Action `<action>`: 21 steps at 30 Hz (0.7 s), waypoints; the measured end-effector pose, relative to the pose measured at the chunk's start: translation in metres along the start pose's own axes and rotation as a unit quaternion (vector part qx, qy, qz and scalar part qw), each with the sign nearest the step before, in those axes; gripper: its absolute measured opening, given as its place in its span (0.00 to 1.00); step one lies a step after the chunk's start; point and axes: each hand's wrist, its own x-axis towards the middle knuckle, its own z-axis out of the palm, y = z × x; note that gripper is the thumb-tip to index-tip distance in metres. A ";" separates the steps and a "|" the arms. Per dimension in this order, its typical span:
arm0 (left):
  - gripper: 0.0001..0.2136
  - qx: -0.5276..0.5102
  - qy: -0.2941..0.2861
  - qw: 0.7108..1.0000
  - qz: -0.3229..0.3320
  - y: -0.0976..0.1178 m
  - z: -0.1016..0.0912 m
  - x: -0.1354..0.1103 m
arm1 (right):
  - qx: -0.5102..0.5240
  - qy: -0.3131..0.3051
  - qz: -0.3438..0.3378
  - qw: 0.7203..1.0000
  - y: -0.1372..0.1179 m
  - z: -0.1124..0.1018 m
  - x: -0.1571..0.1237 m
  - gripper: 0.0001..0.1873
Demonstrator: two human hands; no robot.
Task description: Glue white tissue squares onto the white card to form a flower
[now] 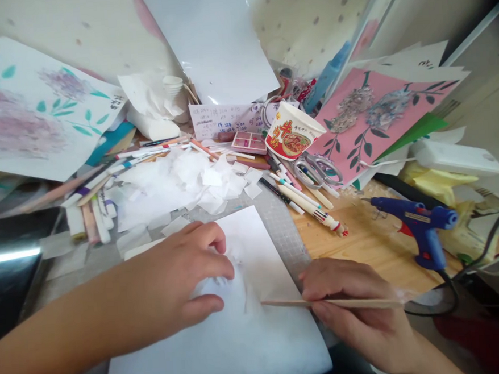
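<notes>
A white sheet of paper (269,345) lies in front of me, with a small clump of crumpled white paper (216,283) near its middle. Over that clump is my left hand (195,270), its fingers bent and apart, the thumb separated from the index finger. Whether the fingertips press on the clump is partly hidden. At the sheet's right edge, my right hand (356,305) pinches a thin wooden stick (283,303) between thumb and fingers. The stick's tip points left, over the sheet, a short way from the clump.
Behind the sheet lies a heap of torn white paper pieces (206,178), with markers (100,217) to its left. A paper cup (292,132), scissors (317,171) and pens stand or lie beyond. A blue glue gun (418,221) with a cord is at right. Flower pictures (360,122) lean at both sides.
</notes>
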 end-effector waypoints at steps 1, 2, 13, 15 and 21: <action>0.06 -0.002 0.002 1.000 0.002 0.002 0.002 0.001 | -0.007 -0.005 -0.001 1.000 0.000 -0.001 -0.001 0.09; 0.05 -0.004 0.002 1.000 0.001 0.006 0.004 0.003 | -0.015 -0.010 -0.003 1.000 0.000 -0.002 -0.002 0.09; 0.07 0.025 0.112 0.993 0.007 0.035 0.049 0.016 | -0.154 -0.019 -0.141 0.978 -0.015 0.002 -0.013 0.09; 0.09 0.008 0.113 0.994 0.008 0.036 0.049 0.016 | -0.163 -0.011 -0.150 0.975 -0.014 0.005 -0.015 0.08; 0.08 -0.010 0.068 0.998 0.005 0.029 0.035 0.014 | -0.199 -0.010 -0.172 0.965 -0.010 0.010 -0.012 0.08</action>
